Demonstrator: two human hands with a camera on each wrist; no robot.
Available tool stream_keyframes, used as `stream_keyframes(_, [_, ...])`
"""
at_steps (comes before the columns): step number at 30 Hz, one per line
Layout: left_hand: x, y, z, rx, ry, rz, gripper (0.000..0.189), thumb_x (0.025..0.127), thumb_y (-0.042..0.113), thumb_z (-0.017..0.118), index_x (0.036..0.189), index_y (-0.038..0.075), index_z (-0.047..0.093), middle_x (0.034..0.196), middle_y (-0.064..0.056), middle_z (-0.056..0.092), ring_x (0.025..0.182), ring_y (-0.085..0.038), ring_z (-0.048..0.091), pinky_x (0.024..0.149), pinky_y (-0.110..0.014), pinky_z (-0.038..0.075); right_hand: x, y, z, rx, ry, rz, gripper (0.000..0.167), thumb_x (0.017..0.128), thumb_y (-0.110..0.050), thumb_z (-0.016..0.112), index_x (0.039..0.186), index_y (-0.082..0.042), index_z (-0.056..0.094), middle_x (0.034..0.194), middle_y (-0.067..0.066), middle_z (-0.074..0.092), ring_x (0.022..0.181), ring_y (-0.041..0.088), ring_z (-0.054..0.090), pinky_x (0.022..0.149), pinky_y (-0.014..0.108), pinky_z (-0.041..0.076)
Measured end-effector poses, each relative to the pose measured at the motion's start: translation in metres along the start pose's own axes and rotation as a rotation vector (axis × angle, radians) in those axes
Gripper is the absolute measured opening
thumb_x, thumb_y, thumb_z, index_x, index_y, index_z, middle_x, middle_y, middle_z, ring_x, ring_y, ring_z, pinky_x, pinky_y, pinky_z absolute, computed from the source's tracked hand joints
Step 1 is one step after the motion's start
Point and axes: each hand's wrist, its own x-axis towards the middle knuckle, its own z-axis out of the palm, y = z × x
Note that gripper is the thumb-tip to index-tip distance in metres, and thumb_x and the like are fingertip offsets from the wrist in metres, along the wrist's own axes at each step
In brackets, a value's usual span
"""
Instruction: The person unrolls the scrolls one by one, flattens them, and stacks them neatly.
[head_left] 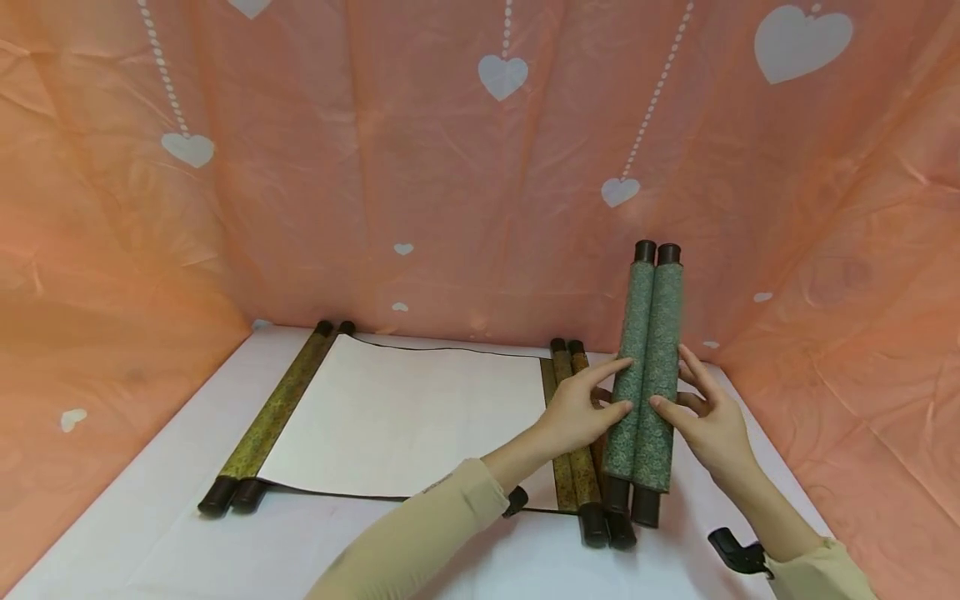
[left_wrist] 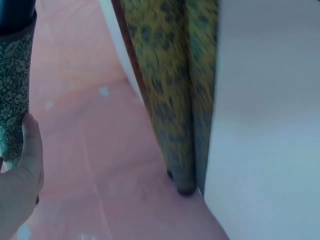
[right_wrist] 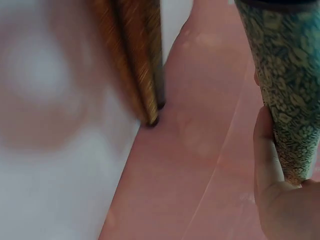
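Note:
A green patterned scroll [head_left: 662,333] with dark end knobs, its two rollers side by side, is held up off the table, tilted slightly. On its left roller my left hand [head_left: 576,412] grips with the thumb in front and some fingers hidden behind. My right hand [head_left: 717,429] holds the other roller the same way, thumb on the front. In the right wrist view the thumb lies along the green cloth [right_wrist: 287,75]. Just left of it, a second scroll lies unrolled, a white sheet [head_left: 405,417] between gold-brown rollers.
The second scroll's left rollers [head_left: 279,417] lie at the table's left; its right rollers [head_left: 585,475] lie partly behind my left hand. Orange-pink cloth with white hearts [head_left: 502,77] surrounds the white table [head_left: 150,542] at the back and sides.

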Motion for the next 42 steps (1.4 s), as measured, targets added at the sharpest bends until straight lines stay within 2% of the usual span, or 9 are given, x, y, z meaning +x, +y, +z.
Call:
stream_keyframes(3, [-0.013,-0.002,-0.018,0.023,0.033,0.036,0.061,0.100,0.013,0.072,0.156,0.022,0.050,0.167,0.000,0.036,0.113,-0.015,0.067,0.089,-0.019,0.053,0.001,-0.006,0.020,0.050,-0.019,-0.011,0.088,0.098,-0.001,0.069,0.168,-0.020,0.020,0.160,0.028,0.032,0.106,-0.008,0.059,0.079,0.014,0.052])
stream_keyframes(7, [-0.029,-0.007,-0.040,0.014,0.057,0.043,0.065,0.098,0.008,0.072,0.157,0.019,0.048,0.167,-0.003,0.034,0.117,-0.022,0.064,0.092,-0.027,0.056,0.002,-0.010,0.047,0.096,-0.047,-0.034,0.088,0.098,0.002,0.068,0.168,-0.019,0.020,0.161,0.029,0.031,0.108,-0.003,0.060,0.080,0.016,0.053])
stream_keyframes(11, [-0.042,-0.013,-0.063,0.003,0.114,0.047,0.070,0.097,0.006,0.073,0.160,0.020,0.044,0.166,-0.005,0.033,0.118,-0.028,0.062,0.093,-0.034,0.057,0.003,-0.013,0.074,0.142,-0.095,-0.015,0.086,0.098,-0.001,0.069,0.168,-0.024,0.023,0.163,0.024,0.032,0.124,0.021,0.058,0.082,0.020,0.053])
stream_keyframes(15, [-0.050,-0.019,-0.085,-0.012,0.197,0.052,0.073,0.097,0.006,0.074,0.161,0.021,0.042,0.165,-0.009,0.033,0.118,-0.033,0.063,0.093,-0.041,0.057,0.003,-0.014,0.101,0.189,-0.150,-0.007,0.087,0.098,-0.001,0.069,0.168,-0.027,0.024,0.166,0.023,0.028,0.141,0.046,0.044,0.095,0.030,0.053])
stream_keyframes(19, [-0.056,-0.023,-0.103,-0.029,0.252,0.041,0.074,0.097,0.009,0.075,0.162,0.020,0.040,0.164,-0.011,0.034,0.119,-0.036,0.062,0.093,-0.046,0.058,0.000,-0.014,0.123,0.234,-0.193,-0.012,0.088,0.097,-0.001,0.069,0.168,-0.027,0.024,0.169,0.022,0.022,0.147,0.046,0.037,0.104,0.047,0.051])
stream_keyframes(22, [-0.061,-0.027,-0.114,-0.015,0.271,0.024,0.075,0.097,0.011,0.075,0.162,0.020,0.040,0.162,-0.011,0.036,0.119,-0.037,0.061,0.091,-0.047,0.058,-0.002,-0.016,0.136,0.234,-0.208,-0.020,0.086,0.097,-0.003,0.070,0.167,-0.025,0.025,0.169,0.021,0.022,0.144,0.046,0.041,0.101,0.047,0.052])
stream_keyframes(28, [-0.071,-0.033,-0.125,0.042,0.282,-0.018,0.077,0.095,0.011,0.078,0.161,0.021,0.041,0.159,-0.011,0.040,0.117,-0.036,0.061,0.087,-0.045,0.059,-0.002,-0.014,0.157,0.250,-0.238,-0.030,0.087,0.095,0.002,0.067,0.167,-0.021,0.024,0.161,0.024,0.037,0.117,0.038,0.062,0.079,0.030,0.059])
stream_keyframes(34, [-0.079,-0.041,-0.127,0.039,0.303,-0.043,0.079,0.091,0.005,0.080,0.160,0.019,0.043,0.157,-0.013,0.043,0.115,-0.037,0.063,0.084,-0.039,0.061,-0.008,-0.015,0.168,0.248,-0.250,-0.010,0.088,0.094,0.001,0.070,0.167,-0.018,0.025,0.159,0.023,0.040,0.113,0.035,0.064,0.078,0.029,0.060])
stream_keyframes(42, [-0.082,-0.042,-0.129,0.069,0.288,-0.005,0.077,0.093,0.000,0.076,0.160,0.016,0.042,0.154,-0.017,0.043,0.113,-0.039,0.062,0.083,-0.039,0.061,-0.010,-0.017,0.175,0.157,-0.189,-0.034,0.096,0.087,-0.002,0.082,0.166,-0.017,0.029,0.151,0.023,0.050,0.104,0.032,0.069,0.077,0.029,0.060])
